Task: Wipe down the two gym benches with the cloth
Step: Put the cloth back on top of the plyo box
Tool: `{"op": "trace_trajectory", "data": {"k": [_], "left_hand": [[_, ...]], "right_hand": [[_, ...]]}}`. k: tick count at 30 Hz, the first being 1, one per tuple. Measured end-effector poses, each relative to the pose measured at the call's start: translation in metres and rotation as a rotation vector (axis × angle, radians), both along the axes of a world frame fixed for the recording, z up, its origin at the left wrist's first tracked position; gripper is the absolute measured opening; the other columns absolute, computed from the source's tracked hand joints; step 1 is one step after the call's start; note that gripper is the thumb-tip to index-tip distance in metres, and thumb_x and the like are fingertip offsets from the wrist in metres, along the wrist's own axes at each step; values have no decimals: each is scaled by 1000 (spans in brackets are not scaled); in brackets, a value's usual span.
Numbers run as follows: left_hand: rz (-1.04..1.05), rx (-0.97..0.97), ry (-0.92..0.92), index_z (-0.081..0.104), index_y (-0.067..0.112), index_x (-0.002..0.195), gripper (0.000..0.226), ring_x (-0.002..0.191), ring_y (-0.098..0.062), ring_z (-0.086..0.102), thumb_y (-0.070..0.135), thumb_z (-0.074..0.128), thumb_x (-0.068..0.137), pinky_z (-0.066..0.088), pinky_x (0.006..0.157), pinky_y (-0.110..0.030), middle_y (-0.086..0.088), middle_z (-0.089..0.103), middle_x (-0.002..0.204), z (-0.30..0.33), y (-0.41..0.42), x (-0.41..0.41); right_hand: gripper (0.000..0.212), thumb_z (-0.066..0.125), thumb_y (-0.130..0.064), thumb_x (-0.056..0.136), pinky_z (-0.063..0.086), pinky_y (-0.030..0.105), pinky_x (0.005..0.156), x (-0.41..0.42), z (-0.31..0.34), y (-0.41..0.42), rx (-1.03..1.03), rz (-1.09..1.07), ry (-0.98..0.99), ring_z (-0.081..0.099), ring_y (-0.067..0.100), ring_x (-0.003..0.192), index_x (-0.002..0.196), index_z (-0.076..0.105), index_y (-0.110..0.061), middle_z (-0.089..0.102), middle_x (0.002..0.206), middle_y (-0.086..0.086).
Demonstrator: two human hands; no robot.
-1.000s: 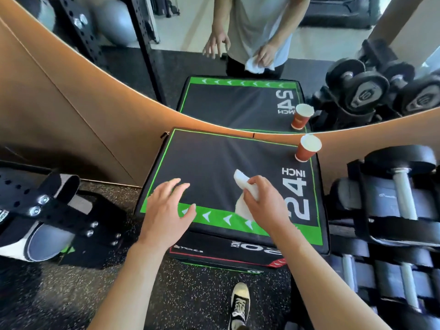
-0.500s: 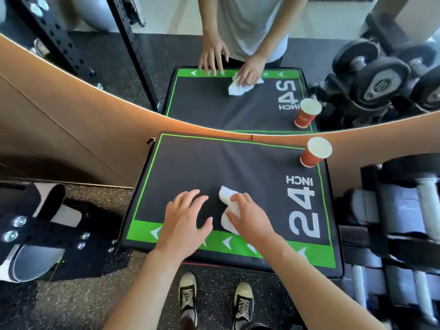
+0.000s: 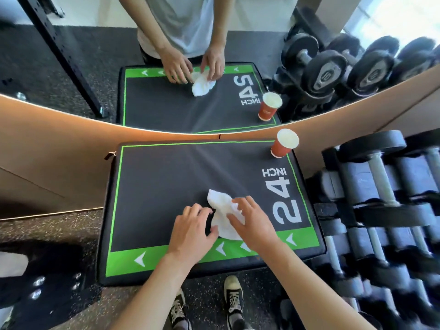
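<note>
Plainly printed in white along the right side of the black padded bench top (image 3: 166,182) is "24 INCH", and white arrowheads run along its green near band. A crumpled white cloth (image 3: 222,210) lies on the top toward the near edge, between the two hands. The right hand (image 3: 252,225) rests on the cloth's right part with fingers spread and lightly bent, pressing it down. The left hand (image 3: 192,231) sits just left, fingers relaxed, thumb touching the cloth's near edge. An orange paper cup (image 3: 283,144) stands at the far right corner.
</note>
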State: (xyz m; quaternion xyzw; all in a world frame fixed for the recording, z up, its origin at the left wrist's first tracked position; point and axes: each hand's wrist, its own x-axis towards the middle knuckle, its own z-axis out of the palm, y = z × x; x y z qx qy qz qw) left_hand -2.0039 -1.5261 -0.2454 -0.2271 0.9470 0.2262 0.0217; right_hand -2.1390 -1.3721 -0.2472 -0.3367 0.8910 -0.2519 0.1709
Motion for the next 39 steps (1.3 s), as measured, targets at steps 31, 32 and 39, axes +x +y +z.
{"op": "trace_trajectory", "data": {"k": [31, 32, 39], "left_hand": [[203, -2, -95, 63, 17, 111, 23, 108, -19, 58, 38, 59, 101, 52, 79, -33, 2, 62, 109, -6, 42, -27], [201, -5, -102, 63, 17, 110, 22, 107, -19, 58, 37, 59, 101, 52, 79, -33, 2, 62, 108, -5, 41, -27], [270, 10, -119, 62, 15, 104, 15, 104, -22, 59, 29, 57, 99, 47, 73, -34, 2, 61, 104, 0, 25, -5]], "right_hand": [[13, 59, -21, 97, 34, 29, 70, -24, -4, -16, 201, -51, -51, 57, 25, 89, 100, 60, -8, 60, 104, 5], [12, 58, -20, 97, 34, 29, 70, -25, -3, -16, 208, -34, -47, 58, 26, 91, 100, 60, -8, 60, 104, 6], [15, 54, -11, 93, 50, 40, 81, -41, 14, -10, 212, -50, 1, 60, 32, 95, 104, 62, -4, 63, 106, 10]]}}
